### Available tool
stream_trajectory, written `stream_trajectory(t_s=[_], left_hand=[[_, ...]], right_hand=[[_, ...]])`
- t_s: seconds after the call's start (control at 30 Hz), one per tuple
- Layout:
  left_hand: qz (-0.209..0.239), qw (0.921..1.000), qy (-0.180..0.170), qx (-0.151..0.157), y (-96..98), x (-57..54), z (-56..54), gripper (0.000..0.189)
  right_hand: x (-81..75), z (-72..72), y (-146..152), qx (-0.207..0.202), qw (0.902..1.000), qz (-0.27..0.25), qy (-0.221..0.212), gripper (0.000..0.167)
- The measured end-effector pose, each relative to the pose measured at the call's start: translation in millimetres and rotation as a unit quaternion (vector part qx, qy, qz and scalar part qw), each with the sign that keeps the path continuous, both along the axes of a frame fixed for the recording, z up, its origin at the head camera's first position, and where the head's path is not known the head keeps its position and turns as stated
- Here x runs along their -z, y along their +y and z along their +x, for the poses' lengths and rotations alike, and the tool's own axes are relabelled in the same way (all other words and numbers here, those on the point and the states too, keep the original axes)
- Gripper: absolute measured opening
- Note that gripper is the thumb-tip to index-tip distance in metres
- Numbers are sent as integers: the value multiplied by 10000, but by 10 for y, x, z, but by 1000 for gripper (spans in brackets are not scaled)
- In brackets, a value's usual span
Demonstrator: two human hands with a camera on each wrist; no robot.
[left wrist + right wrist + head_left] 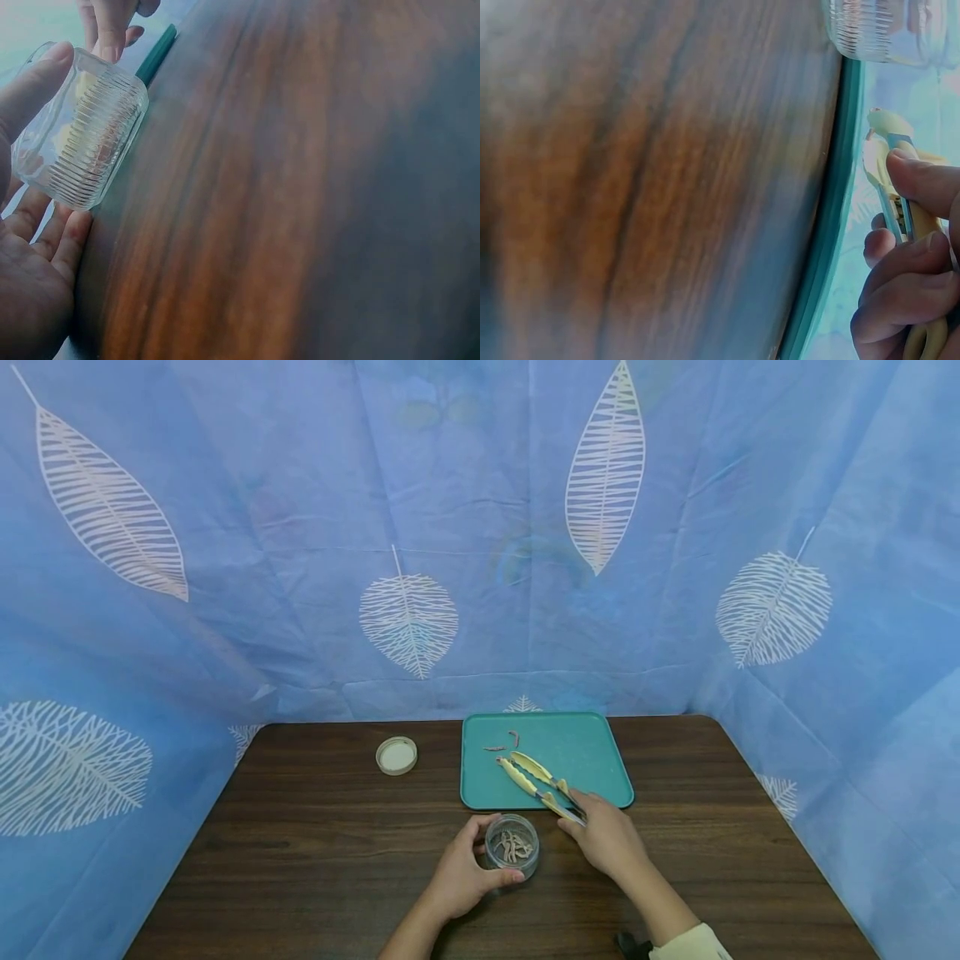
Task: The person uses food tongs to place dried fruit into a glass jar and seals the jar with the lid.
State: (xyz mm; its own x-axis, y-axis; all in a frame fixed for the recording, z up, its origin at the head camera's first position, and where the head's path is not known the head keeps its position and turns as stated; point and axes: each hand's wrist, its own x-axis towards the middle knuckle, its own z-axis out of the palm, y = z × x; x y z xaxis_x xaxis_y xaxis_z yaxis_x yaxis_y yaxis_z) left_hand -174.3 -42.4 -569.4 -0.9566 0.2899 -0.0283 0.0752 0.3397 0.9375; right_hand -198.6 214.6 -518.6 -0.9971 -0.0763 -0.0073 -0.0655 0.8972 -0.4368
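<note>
My left hand (459, 875) grips a clear glass jar (533, 862) around its side, thumb on the near side. Several thin, pale brown worm-like pieces (512, 845) lie inside it. Ribbed glass shows along the jar wall in the left wrist view. In my right hand (611, 837) is a pair of yellow-tipped tongs (519, 778), held by the handles with the arms parted and pointing over the teal tray (596, 747). A small reddish bit shows at one tong tip. Two small reddish worm-like pieces (514, 739) lie on the tray, near its far left.
A round lid (396, 756) with a white inside lies left of the tray on the dark wooden table (315, 827). A blue cloth with white leaf prints hangs behind and at both sides. A small black object (632, 946) shows by the right sleeve.
</note>
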Motion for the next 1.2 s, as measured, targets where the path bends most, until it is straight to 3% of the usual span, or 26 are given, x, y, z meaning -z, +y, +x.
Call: stream_trajectory(t_s=[0.27, 0.7, 1.2], left_hand=[[25, 10000, -77, -18, 0, -1, 3, 86], [2, 10000, 63, 31, -3, 0, 13, 86], [4, 9999, 127, -38, 12, -6, 25, 86]], right_hand=[[-78, 174, 60, 101, 9997, -220, -7, 63], [-170, 479, 38, 62, 9987, -41, 498, 63], [-328, 858, 14, 255, 9988, -187, 369, 59]])
